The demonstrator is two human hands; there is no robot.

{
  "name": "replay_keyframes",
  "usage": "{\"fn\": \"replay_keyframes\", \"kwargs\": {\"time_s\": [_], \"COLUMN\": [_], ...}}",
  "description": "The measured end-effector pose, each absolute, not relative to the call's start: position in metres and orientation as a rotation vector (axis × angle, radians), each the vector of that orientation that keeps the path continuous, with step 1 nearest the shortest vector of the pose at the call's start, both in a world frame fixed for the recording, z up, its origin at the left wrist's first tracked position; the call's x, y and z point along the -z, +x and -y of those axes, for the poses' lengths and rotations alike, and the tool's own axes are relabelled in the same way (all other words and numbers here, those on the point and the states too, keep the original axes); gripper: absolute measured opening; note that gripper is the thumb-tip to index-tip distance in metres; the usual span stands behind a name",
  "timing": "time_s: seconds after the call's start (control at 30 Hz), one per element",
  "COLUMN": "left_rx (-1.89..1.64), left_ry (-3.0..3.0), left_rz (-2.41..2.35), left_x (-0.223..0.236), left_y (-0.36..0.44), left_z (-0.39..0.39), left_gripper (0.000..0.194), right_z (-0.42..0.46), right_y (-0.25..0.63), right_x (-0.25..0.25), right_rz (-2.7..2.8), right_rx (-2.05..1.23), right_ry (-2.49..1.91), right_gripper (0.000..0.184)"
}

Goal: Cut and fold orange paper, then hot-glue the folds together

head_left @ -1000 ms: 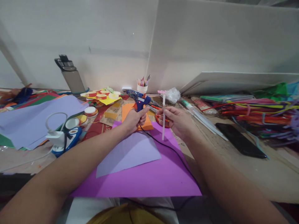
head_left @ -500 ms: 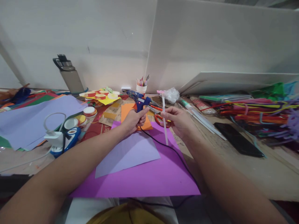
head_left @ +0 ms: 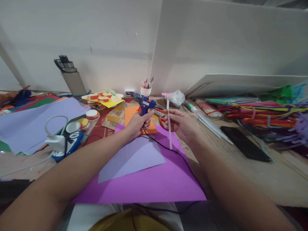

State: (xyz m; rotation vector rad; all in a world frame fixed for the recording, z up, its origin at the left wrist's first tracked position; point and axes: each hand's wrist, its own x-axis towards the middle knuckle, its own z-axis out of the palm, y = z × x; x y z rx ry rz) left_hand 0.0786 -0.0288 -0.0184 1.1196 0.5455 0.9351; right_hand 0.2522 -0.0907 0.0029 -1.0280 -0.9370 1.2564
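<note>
My left hand (head_left: 137, 123) is wrapped round the grip of a blue hot glue gun (head_left: 143, 104), its red light on and its black cord (head_left: 173, 152) trailing back over the paper. My right hand (head_left: 183, 123) pinches a long white glue stick (head_left: 169, 123), held nearly upright just right of the gun. Both hands hover over a magenta paper sheet (head_left: 154, 183) with a lilac sheet (head_left: 131, 157) lying on it and an orange sheet (head_left: 131, 114) behind.
Red-handled scissors (head_left: 162, 120) lie under my right hand. A black phone (head_left: 245, 146) and heaps of coloured pipe cleaners (head_left: 267, 117) fill the right. Left are tape rolls (head_left: 93, 114), a white charger (head_left: 56, 141), lilac paper (head_left: 33, 122) and a grey bottle (head_left: 71, 78).
My right hand has turned the glue stick slightly and brought it a little nearer the glue gun. The left hand and gun have stayed almost still.
</note>
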Motion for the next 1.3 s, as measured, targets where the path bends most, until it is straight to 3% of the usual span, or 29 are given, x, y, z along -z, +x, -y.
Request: {"fn": "replay_keyframes", "kwargs": {"time_s": [0.13, 0.23, 0.37, 0.47, 0.6, 0.7, 0.83, 1.3], "left_rx": [-0.933, -0.939, -0.926, -0.914, -0.898, -0.887, -0.883, -0.923], "left_ry": [1.128, 1.135, 1.138, 1.146, 1.142, 1.13, 1.133, 0.971], "left_rz": [-0.53, -0.523, -0.528, -0.525, -0.528, -0.531, -0.511, -0.509], "left_x": [0.018, 0.018, 0.019, 0.02, 0.02, 0.02, 0.02, 0.022], "left_y": [0.079, 0.079, 0.079, 0.079, 0.079, 0.079, 0.079, 0.083], "left_z": [0.03, 0.031, 0.03, 0.03, 0.029, 0.029, 0.03, 0.03], "left_gripper": [0.05, 0.05, 0.052, 0.052, 0.052, 0.052, 0.05, 0.057], "right_z": [0.089, 0.088, 0.087, 0.084, 0.081, 0.079, 0.075, 0.08], "right_y": [0.251, 0.25, 0.253, 0.259, 0.263, 0.264, 0.266, 0.27], "right_x": [-0.007, -0.007, -0.003, -0.001, -0.002, -0.003, 0.001, -0.012], "right_rz": [0.882, 0.886, 0.917, 0.894, 0.751, 0.657, 0.625, 0.791], "right_rx": [-1.259, -1.235, -1.225, -1.253, -1.273, -1.234, -1.169, -0.528], "right_ry": [-1.009, -1.011, -1.009, -1.016, -0.973, -0.912, -0.887, -0.673], "right_gripper": [0.026, 0.015, 0.03, 0.03, 0.02, 0.001, 0.013, 0.018]}}
